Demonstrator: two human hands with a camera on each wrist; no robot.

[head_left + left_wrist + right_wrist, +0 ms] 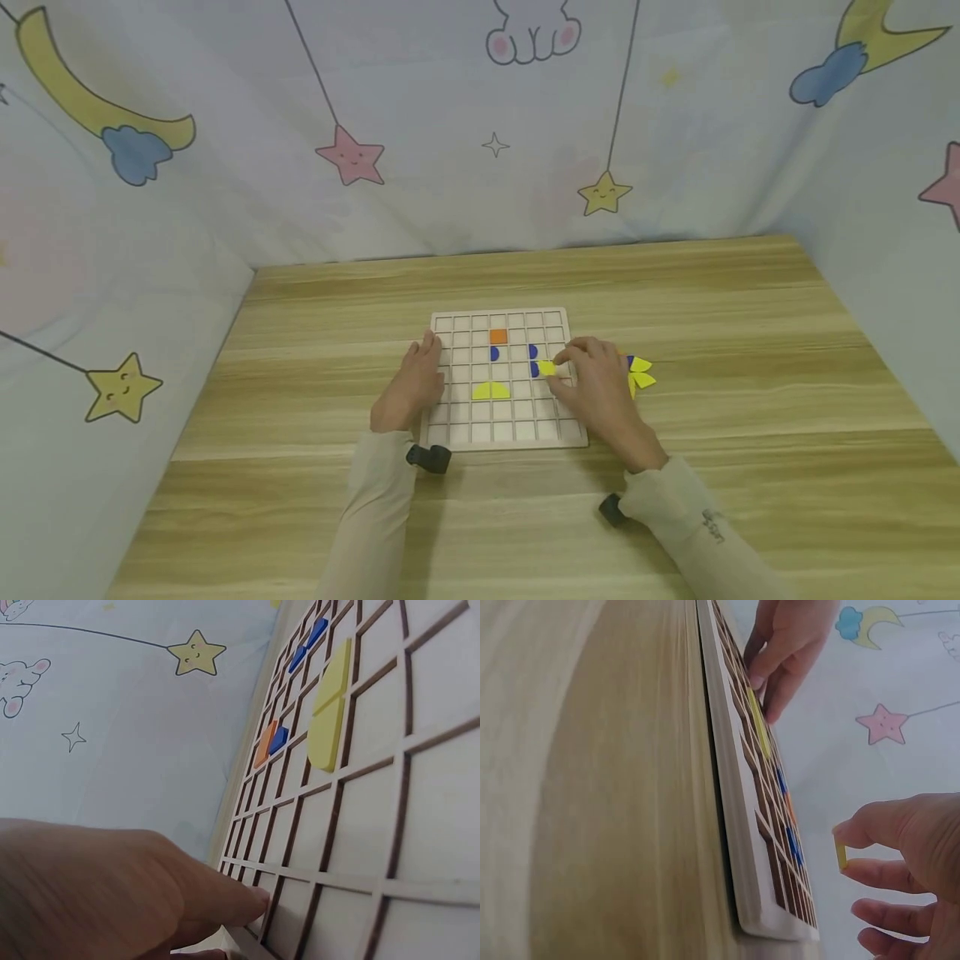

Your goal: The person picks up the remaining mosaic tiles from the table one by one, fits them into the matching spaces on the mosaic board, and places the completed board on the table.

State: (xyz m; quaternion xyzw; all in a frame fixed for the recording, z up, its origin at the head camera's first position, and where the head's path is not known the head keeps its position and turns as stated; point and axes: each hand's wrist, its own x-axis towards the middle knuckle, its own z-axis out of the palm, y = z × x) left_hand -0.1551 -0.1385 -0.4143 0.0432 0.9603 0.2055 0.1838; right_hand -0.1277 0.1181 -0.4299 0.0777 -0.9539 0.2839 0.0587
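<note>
Only from the right wrist: thin yellow piece [841, 856] pinched edge-on by right hand [907, 862] fingers, off the grid board [739, 825]. Left hand [411, 383] fingers straight, together, resting on board.

One gridded board [501, 433] lies on one desk [300, 333]. In its cells sit one orange square [498, 336], three blue pieces [494, 353] and one yellow half-disc [491, 391] made of two quarter pieces. One small yellow piece [547, 367] is pinched in the right hand [600, 387]. At the board's 3 o'clock lies one loose cluster [639, 373], its number of pieces unclear. Two hands show, counting the left hand [412, 383].
</note>
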